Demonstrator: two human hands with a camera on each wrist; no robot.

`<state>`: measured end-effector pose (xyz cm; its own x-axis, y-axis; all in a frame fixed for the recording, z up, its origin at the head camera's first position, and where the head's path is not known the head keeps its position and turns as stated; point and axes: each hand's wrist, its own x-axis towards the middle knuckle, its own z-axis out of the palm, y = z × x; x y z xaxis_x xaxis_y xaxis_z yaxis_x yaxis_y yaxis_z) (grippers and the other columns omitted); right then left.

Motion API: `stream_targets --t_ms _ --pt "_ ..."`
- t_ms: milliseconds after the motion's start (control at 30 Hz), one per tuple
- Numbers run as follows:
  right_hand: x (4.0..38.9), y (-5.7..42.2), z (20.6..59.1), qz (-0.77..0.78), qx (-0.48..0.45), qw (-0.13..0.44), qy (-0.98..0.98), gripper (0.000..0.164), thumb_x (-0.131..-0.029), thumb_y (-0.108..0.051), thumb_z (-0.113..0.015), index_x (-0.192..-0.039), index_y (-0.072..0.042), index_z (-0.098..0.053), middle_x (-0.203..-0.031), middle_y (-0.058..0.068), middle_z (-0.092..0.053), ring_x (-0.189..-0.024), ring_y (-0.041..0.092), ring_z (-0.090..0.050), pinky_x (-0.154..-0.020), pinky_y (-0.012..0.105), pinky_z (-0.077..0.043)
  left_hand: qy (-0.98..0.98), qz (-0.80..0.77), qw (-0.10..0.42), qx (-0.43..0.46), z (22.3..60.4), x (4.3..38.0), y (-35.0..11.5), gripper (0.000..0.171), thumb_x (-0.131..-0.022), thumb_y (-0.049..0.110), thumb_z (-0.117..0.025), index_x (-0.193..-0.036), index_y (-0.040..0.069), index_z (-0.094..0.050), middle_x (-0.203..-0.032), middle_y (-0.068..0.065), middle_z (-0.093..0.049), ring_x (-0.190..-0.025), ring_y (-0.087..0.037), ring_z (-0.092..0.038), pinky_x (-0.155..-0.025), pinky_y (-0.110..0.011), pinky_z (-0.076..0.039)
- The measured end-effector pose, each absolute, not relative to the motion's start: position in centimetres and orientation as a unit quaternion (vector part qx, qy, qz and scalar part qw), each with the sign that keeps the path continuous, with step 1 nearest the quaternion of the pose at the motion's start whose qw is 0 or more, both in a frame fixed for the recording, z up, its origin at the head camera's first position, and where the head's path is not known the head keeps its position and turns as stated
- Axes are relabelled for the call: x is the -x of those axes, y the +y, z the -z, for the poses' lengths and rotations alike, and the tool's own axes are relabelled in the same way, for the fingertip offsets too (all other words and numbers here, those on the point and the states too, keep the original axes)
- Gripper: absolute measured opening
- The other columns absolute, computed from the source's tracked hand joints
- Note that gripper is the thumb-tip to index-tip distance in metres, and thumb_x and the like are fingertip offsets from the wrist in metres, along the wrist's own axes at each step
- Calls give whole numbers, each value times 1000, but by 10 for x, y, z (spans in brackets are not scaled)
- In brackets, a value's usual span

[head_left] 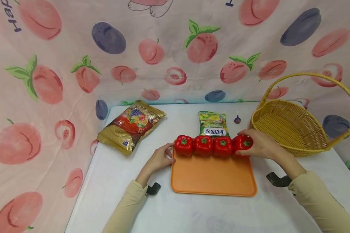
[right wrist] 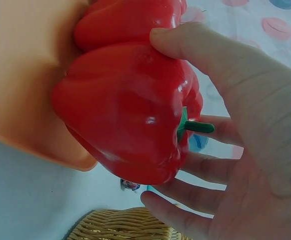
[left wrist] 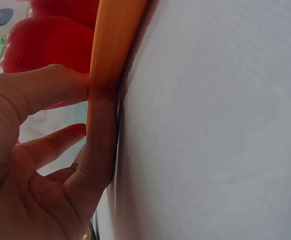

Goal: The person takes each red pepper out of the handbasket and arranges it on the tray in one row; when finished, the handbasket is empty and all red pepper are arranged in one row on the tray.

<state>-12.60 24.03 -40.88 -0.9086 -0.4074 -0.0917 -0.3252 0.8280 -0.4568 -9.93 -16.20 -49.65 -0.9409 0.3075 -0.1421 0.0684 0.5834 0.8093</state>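
Several red bell peppers with green stems stand in a row along the far edge of an orange tray. My right hand grips the rightmost bell pepper, thumb on the near side and fingers curled round the other side. This pepper sits against its neighbour at the tray's far right corner. At the tray's left edge, my left hand pinches the rim, its thumb above and a finger underneath. The leftmost bell pepper is right by that thumb.
Behind the peppers lies a green and yellow FOX'S packet, with a small lollipop to its right. A yellow wicker basket with a tall handle stands at the right. A gold and red bag lies at the back left.
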Motion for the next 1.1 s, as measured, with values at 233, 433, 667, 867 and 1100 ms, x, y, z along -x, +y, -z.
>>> stream_targets --t_ms 233,433,667,867,1100 --pt "127 239 411 221 192 102 951 75 -69 -47 -86 -124 -3 -59 -113 16 -63 -101 32 -58 -78 50 -55 875 -451 137 -106 498 100 -162 63 -79 3 -75 -138 5 -52 -84 -4 -61 -62 -11 -60 -59 -26 -48" --pt "126 238 414 212 193 100 953 75 -69 -48 -86 -123 -5 -60 -114 15 -63 -101 32 -58 -78 49 -55 876 -449 140 -105 498 100 -162 64 -79 4 -75 -139 5 -52 -84 -4 -62 -62 -11 -60 -59 -26 -48" --pt "125 238 417 217 188 102 952 81 -69 -50 -86 -129 -4 -57 -119 18 -61 -106 34 -57 -79 51 -55 875 -453 140 -101 497 99 -162 64 -79 3 -75 -139 6 -52 -85 -5 -61 -63 -11 -60 -59 -26 -49" --pt "125 238 418 225 193 105 949 84 -69 -51 -85 -131 -3 -55 -120 19 -60 -106 35 -57 -79 51 -55 874 -454 143 -97 497 98 -162 64 -79 3 -75 -139 6 -52 -85 -5 -61 -63 -11 -60 -60 -27 -49" --pt "126 239 419 249 188 110 944 81 -70 -44 -87 -129 0 -54 -119 21 -59 -105 36 -57 -78 49 -56 877 -448 142 -98 497 99 -162 65 -79 3 -75 -139 6 -52 -85 -4 -62 -63 -12 -60 -60 -27 -49"
